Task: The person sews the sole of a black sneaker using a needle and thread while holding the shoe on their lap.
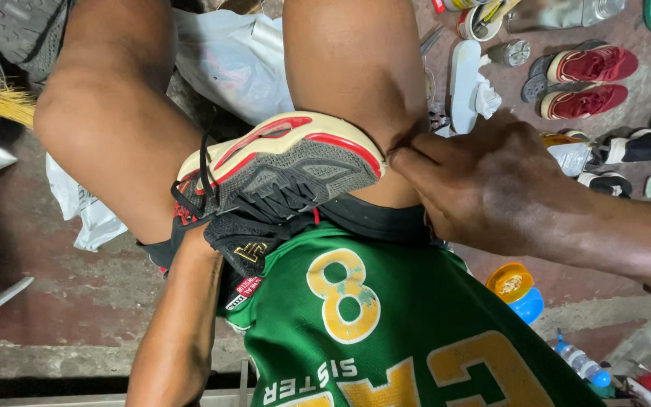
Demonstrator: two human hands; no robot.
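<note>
Two hands work on one shoe [280, 177], which lies sole-up in the person's lap, wedged between the bare knees and resting against the green jersey [386, 324]. The left hand [224, 241] is pushed inside the shoe from below (only the wrist and forearm show, so how its fingers are set cannot be told). The right hand [484, 185] comes in from the right with its fingers pinched tight together at the edge of the sole, touching the cream and red rim at that end; whatever thin thing it may pinch is too small to see. Black laces hang loose off the shoe's left side. A red pair of sneakers [585, 79] sits on the floor well apart, and an orange spool [510, 281] lies near the right forearm.
</note>
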